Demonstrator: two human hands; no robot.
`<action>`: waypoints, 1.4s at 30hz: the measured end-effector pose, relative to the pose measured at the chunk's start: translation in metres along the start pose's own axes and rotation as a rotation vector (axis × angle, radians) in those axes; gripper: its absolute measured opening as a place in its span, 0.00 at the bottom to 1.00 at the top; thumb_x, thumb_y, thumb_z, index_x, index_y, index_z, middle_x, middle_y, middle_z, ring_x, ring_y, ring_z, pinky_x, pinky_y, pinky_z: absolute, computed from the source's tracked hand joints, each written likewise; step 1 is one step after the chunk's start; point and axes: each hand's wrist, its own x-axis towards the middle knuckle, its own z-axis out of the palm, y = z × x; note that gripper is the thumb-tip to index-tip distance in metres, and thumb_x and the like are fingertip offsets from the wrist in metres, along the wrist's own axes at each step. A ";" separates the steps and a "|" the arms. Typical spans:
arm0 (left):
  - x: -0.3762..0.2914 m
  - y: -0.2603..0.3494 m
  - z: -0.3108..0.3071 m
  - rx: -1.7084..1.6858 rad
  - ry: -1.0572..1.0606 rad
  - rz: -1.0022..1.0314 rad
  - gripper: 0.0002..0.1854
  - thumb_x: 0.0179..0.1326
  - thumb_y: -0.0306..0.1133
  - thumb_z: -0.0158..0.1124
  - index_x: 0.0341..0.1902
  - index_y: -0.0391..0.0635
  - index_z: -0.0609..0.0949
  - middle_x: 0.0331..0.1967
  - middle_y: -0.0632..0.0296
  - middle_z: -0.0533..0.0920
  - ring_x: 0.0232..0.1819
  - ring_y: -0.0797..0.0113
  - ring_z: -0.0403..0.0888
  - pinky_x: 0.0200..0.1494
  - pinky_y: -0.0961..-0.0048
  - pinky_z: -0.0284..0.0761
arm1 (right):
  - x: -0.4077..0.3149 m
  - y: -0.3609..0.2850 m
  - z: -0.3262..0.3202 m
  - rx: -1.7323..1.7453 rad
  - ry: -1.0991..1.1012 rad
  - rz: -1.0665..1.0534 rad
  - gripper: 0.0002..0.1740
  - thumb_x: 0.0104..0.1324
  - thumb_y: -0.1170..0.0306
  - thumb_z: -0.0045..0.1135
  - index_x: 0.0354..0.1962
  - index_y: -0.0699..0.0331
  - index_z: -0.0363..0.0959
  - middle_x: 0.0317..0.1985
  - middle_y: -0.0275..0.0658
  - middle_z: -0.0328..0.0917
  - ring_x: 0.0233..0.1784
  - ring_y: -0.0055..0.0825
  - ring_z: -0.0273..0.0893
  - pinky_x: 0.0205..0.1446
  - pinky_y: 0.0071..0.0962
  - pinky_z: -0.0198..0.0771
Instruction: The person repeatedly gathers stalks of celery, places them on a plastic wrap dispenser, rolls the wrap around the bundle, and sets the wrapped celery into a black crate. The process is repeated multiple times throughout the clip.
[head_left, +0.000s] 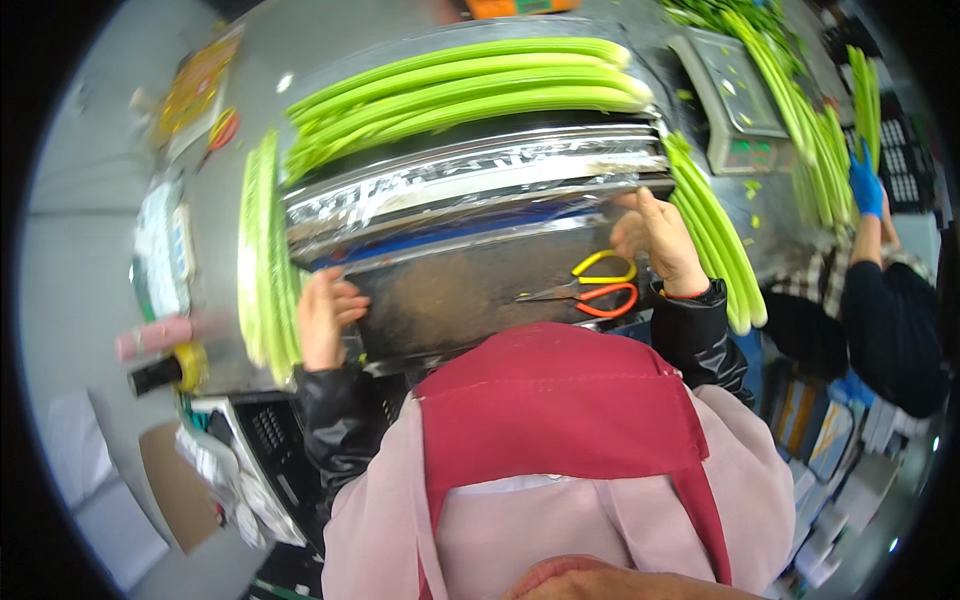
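Observation:
A film-wrapping machine (480, 169) lies before me, with clear plastic film stretched shiny across its rollers. At its near left corner is my left hand (326, 315), fingers bent inward. My right hand (660, 236) is at the near right end, fingertips close to the film's edge. Blur and the film's clearness hide whether either hand pinches it. Scissors (592, 289) with one yellow and one orange handle lie on the dark plate (442, 300) between my hands. Celery stalks (465, 94) rest across the far side. A wrapped celery bundle (262, 262) is beside my left hand, more celery (712, 232) beside my right.
A weighing scale (739, 97) stands at the far right, with leafy celery (810, 150) alongside. There a co-worker's blue-gloved hand (866, 187) holds stalks. On the left are red-and-yellow scissors (221, 131), a pink roll (154, 337) and a yellow tape roll (193, 366).

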 end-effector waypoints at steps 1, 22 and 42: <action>0.002 -0.005 0.003 -0.090 -0.037 -0.045 0.27 0.74 0.51 0.48 0.58 0.36 0.73 0.36 0.56 0.80 0.33 0.65 0.83 0.35 0.75 0.79 | 0.006 0.004 0.006 0.122 -0.036 -0.024 0.31 0.72 0.45 0.48 0.44 0.70 0.75 0.23 0.39 0.79 0.21 0.19 0.76 0.26 0.17 0.70; 0.044 0.001 0.000 -0.322 -0.255 0.028 0.23 0.73 0.51 0.52 0.39 0.42 0.80 0.37 0.57 0.84 0.27 0.70 0.80 0.25 0.79 0.73 | -0.002 -0.006 0.000 0.273 -0.017 -0.132 0.21 0.74 0.53 0.49 0.31 0.61 0.72 0.22 0.37 0.76 0.19 0.21 0.72 0.19 0.17 0.60; 0.156 0.176 0.119 1.457 -0.428 0.819 0.61 0.45 0.69 0.68 0.75 0.39 0.58 0.70 0.37 0.62 0.76 0.44 0.53 0.75 0.46 0.43 | 0.146 -0.143 -0.008 -1.341 -0.223 -1.020 0.61 0.44 0.43 0.74 0.71 0.59 0.55 0.70 0.58 0.57 0.72 0.53 0.57 0.73 0.45 0.55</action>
